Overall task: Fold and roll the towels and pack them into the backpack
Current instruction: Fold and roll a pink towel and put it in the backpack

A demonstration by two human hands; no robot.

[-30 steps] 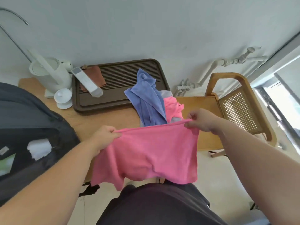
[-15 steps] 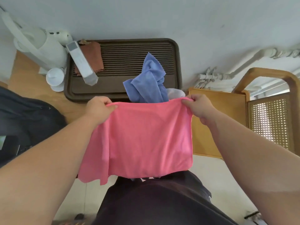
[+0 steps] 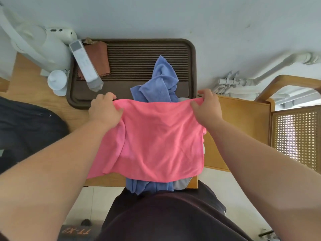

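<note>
Nearest you, over the near edge of the wooden table (image 3: 33,80), a blue towel (image 3: 161,84) of soft, nappy cloth hangs in crumpled folds, with a pale grey cloth (image 3: 182,184) just beside it on the right. Across both spreads the pink towel (image 3: 156,136). It is thin, smooth and roughly rectangular, creased, with its left side doubled in a loose fold. Its far hem is drawn taut between your hands.

Your left grip (image 3: 104,110) is clenched on the far left corner, fingers curled over the hem and thumb pressed on the cloth. Your right grip (image 3: 206,108) pinches the far right corner, thumb on the near side.

To the left, on the same table, sits the dark fabric backpack (image 3: 26,127). Its opening is out of view, so you cannot tell what it holds.

Farther off, a dark brown tray (image 3: 192,66) with rounded corners and ribbed slats holds a rust-brown cloth (image 3: 97,58) at its far left, and the blue towel's far end lies bunched on its right half. A white bar-shaped remote (image 3: 85,65) lies slanted across that cloth.

Left of the tray stand a small white cup (image 3: 57,82) and a white kettle (image 3: 43,47) against the pale wall. On the right is a wooden chair (image 3: 295,136) with a woven cane back.
</note>
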